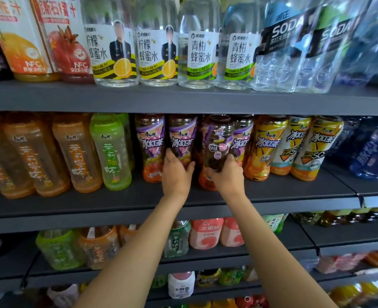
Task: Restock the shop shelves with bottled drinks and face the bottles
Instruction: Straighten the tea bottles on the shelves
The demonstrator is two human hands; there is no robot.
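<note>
Both of my hands reach onto the middle shelf (117,203), into a row of purple-labelled iced tea bottles. My left hand (176,172) grips the lower half of one purple bottle (182,138), which stands upright with its label facing out. My right hand (227,174) holds a second purple bottle (218,141) around its lower part; this one is turned so a side of its label shows. Another purple bottle (150,147) stands just left of them, and one more (241,141) is partly hidden behind the right-hand bottle.
Orange and green jasmine tea bottles (77,152) fill the shelf's left; yellow iced tea bottles (299,147) and blue bottles (370,150) its right. The shelf above (183,98) carries juice, honey water and soda water. Lower shelves hold more drinks.
</note>
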